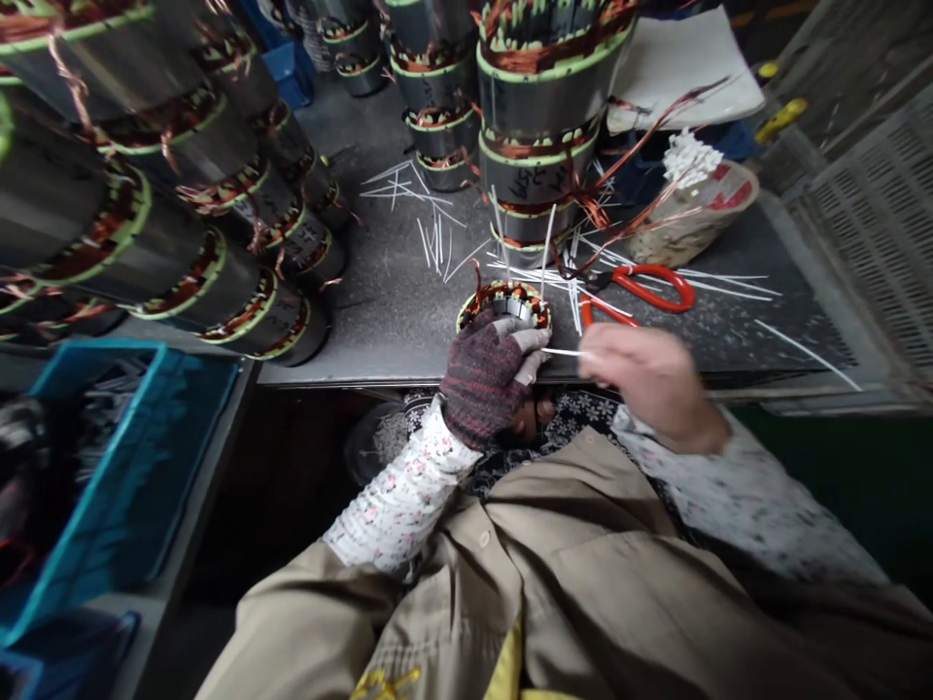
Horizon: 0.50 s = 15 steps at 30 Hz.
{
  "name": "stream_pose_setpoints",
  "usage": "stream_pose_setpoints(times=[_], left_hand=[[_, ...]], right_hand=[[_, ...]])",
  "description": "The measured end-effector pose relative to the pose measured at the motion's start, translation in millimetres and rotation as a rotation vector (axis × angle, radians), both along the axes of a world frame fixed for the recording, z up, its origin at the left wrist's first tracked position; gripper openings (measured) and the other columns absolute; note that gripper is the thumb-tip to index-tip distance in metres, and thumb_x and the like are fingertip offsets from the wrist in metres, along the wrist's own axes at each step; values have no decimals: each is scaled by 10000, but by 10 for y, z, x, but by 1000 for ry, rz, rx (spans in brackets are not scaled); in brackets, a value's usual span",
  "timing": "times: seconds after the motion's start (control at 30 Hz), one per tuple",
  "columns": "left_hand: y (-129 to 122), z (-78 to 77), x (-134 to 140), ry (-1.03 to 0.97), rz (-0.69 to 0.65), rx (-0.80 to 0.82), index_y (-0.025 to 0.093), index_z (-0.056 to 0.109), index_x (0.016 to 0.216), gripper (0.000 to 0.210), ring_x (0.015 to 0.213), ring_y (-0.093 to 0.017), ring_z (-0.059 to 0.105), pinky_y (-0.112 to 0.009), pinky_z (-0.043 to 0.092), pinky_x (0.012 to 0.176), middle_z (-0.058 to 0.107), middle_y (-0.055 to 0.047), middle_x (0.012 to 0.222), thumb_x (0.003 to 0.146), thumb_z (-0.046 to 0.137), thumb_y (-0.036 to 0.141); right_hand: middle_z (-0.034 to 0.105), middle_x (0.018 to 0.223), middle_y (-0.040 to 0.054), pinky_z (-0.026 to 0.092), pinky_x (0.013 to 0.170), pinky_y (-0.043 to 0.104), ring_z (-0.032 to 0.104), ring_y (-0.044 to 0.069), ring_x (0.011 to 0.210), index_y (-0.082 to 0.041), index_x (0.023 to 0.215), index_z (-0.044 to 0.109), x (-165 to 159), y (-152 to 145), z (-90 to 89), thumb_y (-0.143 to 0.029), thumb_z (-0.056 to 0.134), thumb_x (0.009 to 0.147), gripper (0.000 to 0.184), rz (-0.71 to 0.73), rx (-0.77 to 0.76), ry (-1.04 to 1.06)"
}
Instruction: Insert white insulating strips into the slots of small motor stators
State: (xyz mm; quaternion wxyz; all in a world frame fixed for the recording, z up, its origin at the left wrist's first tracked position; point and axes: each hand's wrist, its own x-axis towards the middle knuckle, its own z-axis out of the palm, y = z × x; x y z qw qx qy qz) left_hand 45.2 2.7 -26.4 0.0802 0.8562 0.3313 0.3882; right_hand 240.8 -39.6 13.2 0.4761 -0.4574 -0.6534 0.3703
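A small motor stator (502,295) with copper windings and a green-yellow rim lies at the bench's front edge. My left hand (490,365), in a dark fingerless glove with pale-wrapped fingertips, grips its near side and hides part of it. Two white strips (546,248) stand up from the stator's far rim. Blurred by motion, my right hand (645,374) is closed, pinching a thin white strip (561,352) that points left toward my left fingertips. Just beyond it lie red-handled cutters (656,289), partly over scattered white strips (441,243).
Stacked stators (543,146) rise directly behind the work, and more stacks (240,194) crowd the left. A cut-off container (692,209) with white pieces leans at the right, before a grey plastic crate (860,214). A teal bin (94,467) is at lower left.
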Motion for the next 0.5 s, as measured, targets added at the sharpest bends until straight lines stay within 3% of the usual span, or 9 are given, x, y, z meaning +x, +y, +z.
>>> stream_pose_setpoints(times=[0.1,0.2,0.3,0.4,0.5], left_hand=[[-23,-23,-12,-46,29,-14,191,656,1188,220,1268,-219,669,-430,571,1088,702,-109,1305,996,663,297],[-20,-41,-57,-37,18,-9,171,641,1074,219,1273,-247,666,-449,583,1060,682,-147,1326,973,698,356],[0,-20,-92,48,-13,-28,187,649,970,143,1188,-224,708,-448,578,1071,746,-111,1189,1002,652,326],[16,0,-78,117,-10,-59,202,648,914,158,1113,-217,733,-471,553,1114,777,-73,1063,995,665,336],[32,-27,-40,145,-6,-25,204,633,867,227,961,-224,737,-487,570,1073,752,-47,899,976,686,396]], right_hand=[[599,739,9,398,567,303,503,135,620,-231,708,665,70,-39,27,-409,691,948,300,1,-50,262],[654,862,48,481,620,325,591,164,710,-222,705,662,72,-82,-63,-599,722,887,423,138,-227,434],[569,666,18,483,623,347,563,177,656,-229,639,595,114,-144,-124,-620,727,872,474,167,-379,462],[435,562,-14,438,584,344,464,158,571,-238,585,487,131,-92,-88,-500,729,888,467,45,-360,473],[477,631,-2,502,675,369,522,174,650,-248,624,429,-91,148,-34,-503,691,878,445,-33,-237,544]])
